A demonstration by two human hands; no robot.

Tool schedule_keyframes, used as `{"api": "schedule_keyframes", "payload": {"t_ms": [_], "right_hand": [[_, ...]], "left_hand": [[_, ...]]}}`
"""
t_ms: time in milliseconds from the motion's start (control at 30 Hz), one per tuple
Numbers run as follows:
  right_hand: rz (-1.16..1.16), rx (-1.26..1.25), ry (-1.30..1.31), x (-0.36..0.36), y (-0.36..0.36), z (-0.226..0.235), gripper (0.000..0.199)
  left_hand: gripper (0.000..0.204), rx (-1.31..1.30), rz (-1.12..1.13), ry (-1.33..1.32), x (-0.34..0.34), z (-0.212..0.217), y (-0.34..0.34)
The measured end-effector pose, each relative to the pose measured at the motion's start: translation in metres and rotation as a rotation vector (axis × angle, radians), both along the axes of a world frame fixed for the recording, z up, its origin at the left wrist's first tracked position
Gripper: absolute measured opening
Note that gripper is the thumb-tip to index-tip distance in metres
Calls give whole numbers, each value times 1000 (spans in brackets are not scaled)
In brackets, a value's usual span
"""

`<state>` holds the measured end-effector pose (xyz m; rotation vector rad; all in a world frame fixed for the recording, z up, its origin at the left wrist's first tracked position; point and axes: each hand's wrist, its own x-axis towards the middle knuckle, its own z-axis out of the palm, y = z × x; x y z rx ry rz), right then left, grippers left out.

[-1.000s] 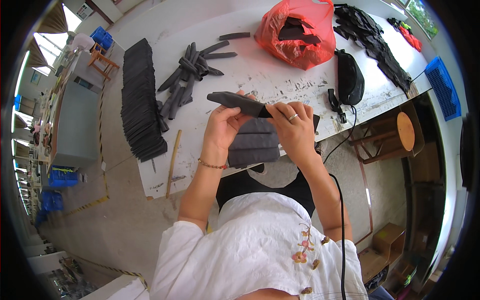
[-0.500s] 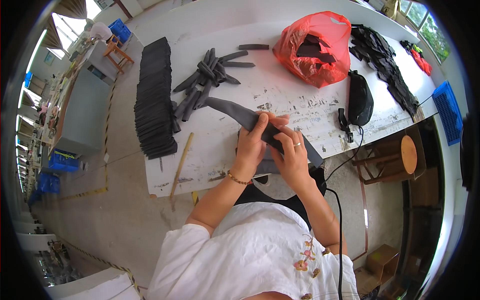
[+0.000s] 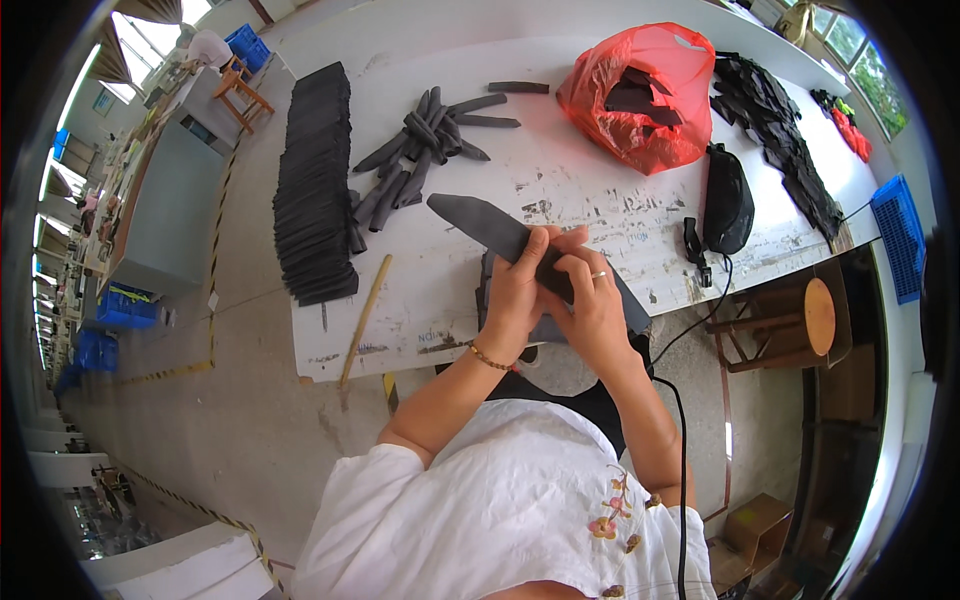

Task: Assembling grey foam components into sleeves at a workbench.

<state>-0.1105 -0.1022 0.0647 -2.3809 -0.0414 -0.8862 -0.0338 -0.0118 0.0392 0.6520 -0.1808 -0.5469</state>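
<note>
Both hands hold a dark grey strip point(image 3: 478, 222) of flat, cloth-like material above the table's near edge. Its tapered end points away to the upper left. My left hand point(image 3: 512, 305) pinches it with the thumb on top. My right hand point(image 3: 592, 318), with a ring on one finger, has curled fingers at the strip's nearer part, which is partly hidden. Under the hands, more dark grey flat pieces point(image 3: 627, 303) lie at the table edge. A loose heap of rolled or folded dark strips point(image 3: 425, 140) is further left.
A long stack of black pieces point(image 3: 312, 190) lines the table's left side, with a thin yellowish stick point(image 3: 367, 318) nearby. At the back right are a red plastic bag point(image 3: 640, 130) of dark pieces, a black pouch point(image 3: 728, 205) and a row of black pieces point(image 3: 780, 140). A wooden stool point(image 3: 818, 318) stands right.
The held strip now looks broader and straighter at its far end, where it was bent and narrower. My hands stay close together on it. The whole view has shifted slightly.
</note>
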Motion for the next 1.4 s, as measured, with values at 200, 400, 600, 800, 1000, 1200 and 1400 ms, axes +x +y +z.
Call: {"api": "schedule_keyframes", "payload": {"t_ms": [200, 400, 600, 800, 1000, 1200, 1400], "right_hand": [[66, 38, 46, -9, -18, -12, 21], [104, 101, 34, -12, -32, -13, 18], [113, 126, 14, -3, -30, 0, 16], [142, 103, -7, 3, -26, -4, 15], [121, 107, -9, 6, -25, -7, 14], [132, 119, 4, 8, -23, -4, 14], [128, 137, 34, 9, -24, -10, 13]], "left_hand": [[27, 12, 53, 8, 2, -1, -6], [29, -75, 111, 106, 15, 18, 4], [30, -122, 133, 57, 10, 26, 0], [28, -146, 135, 36, -1, 19, -6], [28, -141, 140, 81, -3, 18, -8], [28, -143, 156, 77, -3, 12, -11], [29, -151, 177, 77, -4, 8, -15]]}}
